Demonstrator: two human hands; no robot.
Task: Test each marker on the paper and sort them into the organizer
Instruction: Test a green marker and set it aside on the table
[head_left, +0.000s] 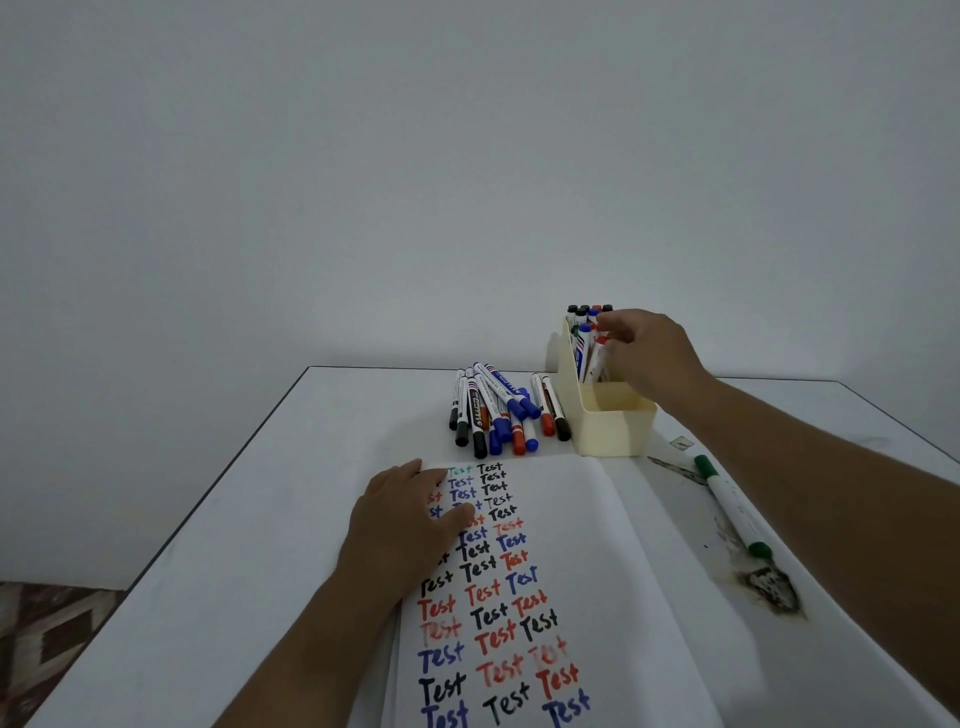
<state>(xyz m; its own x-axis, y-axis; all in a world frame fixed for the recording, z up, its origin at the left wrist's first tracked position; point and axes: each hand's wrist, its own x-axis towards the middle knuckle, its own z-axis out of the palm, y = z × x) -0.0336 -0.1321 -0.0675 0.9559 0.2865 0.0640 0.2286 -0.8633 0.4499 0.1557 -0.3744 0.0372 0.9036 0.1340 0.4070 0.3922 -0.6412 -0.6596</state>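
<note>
While right hand (644, 353) pinches a marker (598, 358) upright in organizer (608, 421), marker pile (498, 410) lies nearer left hand (410, 519), spread flat on paper (561, 545); long axes run front-to-back.

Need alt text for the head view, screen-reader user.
Right hand puts a marker into a cream organizer already holding several; left hand lies flat on paper covered in "Test" scribbles. Loose markers lie beside the organizer.

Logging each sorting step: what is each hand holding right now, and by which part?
The right hand pinches a blue-capped marker near its cap end, at the organizer. The left hand holds nothing; it rests flat on the paper.
</note>
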